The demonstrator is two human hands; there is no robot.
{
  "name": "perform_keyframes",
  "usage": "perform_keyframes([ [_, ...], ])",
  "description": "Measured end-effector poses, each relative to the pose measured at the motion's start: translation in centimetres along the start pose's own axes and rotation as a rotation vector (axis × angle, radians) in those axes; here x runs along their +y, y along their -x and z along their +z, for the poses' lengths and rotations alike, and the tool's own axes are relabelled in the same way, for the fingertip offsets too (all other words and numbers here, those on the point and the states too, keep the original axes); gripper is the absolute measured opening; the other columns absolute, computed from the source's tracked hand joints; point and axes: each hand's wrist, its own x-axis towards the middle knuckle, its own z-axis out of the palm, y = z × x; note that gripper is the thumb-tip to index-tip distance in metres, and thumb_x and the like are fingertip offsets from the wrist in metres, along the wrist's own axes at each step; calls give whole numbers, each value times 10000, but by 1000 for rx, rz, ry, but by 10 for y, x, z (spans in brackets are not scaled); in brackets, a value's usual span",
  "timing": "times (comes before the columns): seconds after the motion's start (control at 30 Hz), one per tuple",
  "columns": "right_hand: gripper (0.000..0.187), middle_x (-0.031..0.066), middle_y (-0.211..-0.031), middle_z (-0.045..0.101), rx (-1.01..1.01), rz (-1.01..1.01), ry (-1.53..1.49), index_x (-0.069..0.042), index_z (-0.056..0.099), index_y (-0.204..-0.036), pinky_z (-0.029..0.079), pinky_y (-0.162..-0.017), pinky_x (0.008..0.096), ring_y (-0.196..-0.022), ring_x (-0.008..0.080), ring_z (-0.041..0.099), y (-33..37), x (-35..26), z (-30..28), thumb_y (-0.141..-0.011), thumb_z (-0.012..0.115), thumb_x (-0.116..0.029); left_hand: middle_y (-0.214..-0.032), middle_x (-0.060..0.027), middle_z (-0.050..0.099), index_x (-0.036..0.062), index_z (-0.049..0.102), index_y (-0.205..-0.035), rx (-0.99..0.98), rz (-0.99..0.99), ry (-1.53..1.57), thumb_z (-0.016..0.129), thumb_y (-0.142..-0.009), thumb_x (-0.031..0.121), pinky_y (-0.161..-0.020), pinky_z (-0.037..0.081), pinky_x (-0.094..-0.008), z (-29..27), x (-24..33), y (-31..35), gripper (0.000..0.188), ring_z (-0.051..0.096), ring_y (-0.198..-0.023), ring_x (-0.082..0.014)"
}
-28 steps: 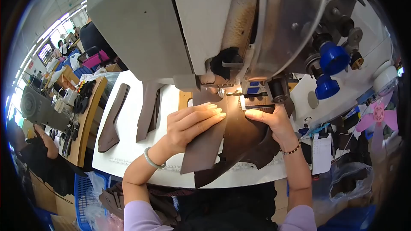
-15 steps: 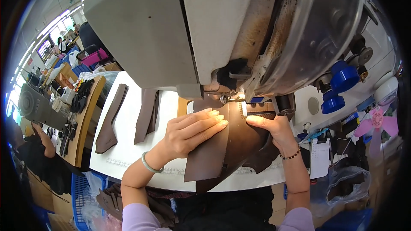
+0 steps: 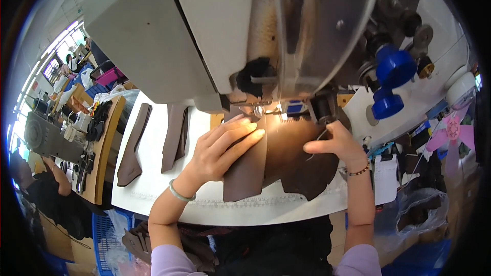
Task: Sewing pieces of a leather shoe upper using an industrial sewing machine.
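At the far left, a co-worker in black point(image 3: 59, 202) is sitting beside a wooden bench. Next come two groups of brown strips point(image 3: 134, 148), lying lengthwise on the white worktop point(image 3: 158, 138), apart from the hands.

The left hand point(image 3: 220, 148), with a pale bangle point(image 3: 181, 191) on its wrist, is resting over a long brown flap point(image 3: 244, 176). Its fingers are lying extended and close together, tips pointing rightward and away from the body; the thumb is hiding, so whether it is pinching the flap cannot be told.

The flap is running lengthwise from the worktop's near edge toward the sewing machine point(image 3: 153, 41), its long axis pointing at the lit needle area point(image 3: 276, 111). The left fingertips are sitting nearer to that spot than the right thumb is.

Right of the flap, a broader brown panel point(image 3: 289, 148) is spreading between the two hands. The right hand point(image 3: 337, 145) is standing at the panel's right side, thumb pointing left, wide of the forefinger. A thin curved thing point(image 3: 320, 135) is showing there; whether these fingers are holding it is unclear.
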Motion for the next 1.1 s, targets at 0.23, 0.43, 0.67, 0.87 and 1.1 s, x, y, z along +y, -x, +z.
perform_keyframes([
  [0.23,736,109,-1242,554,-205,-20,-1070,-32,447,-1322,462,-950,345,-1163,215,532,47,102,15,-701,814,-175,-1028,-165,655,11,682,-1001,-10,65,6,567,-742,114,-806,563,-361,-8,9,-1,301,650,-970,-298],
  [0.43,444,72,-1142,597,163,-59,-800,-34,538,-1200,489,-880,308,-994,165,601,52,56,82,-782,673,33,-1032,-133,655,8,659,-1056,-101,12,-4,569,-755,119,-799,565,-361,-18,18,-2,334,646,-980,-289],
  [0.67,325,72,-1023,639,187,-46,-863,-9,598,-1080,512,-839,308,-943,157,616,54,49,86,-770,647,75,-1053,-129,645,-5,652,-1069,-115,2,-26,578,-749,100,-808,567,-358,-19,25,1,344,628,-1027,-280],
  [0.87,306,90,-1022,642,171,-54,-925,4,603,-1061,517,-834,319,-932,173,627,55,46,89,-768,636,84,-1028,-132,664,-16,673,-1025,-176,74,-144,550,-770,109,-861,555,-367,-23,28,-4,309,637,-1005,-290],
  [1.1,481,113,-1083,612,233,-16,-857,6,521,-1172,506,-871,365,-989,233,611,56,48,92,-707,582,114,-1014,-108,669,-21,681,-988,-182,153,-221,593,-755,72,-834,571,-333,-24,27,-3,265,642,-989,-269],
])
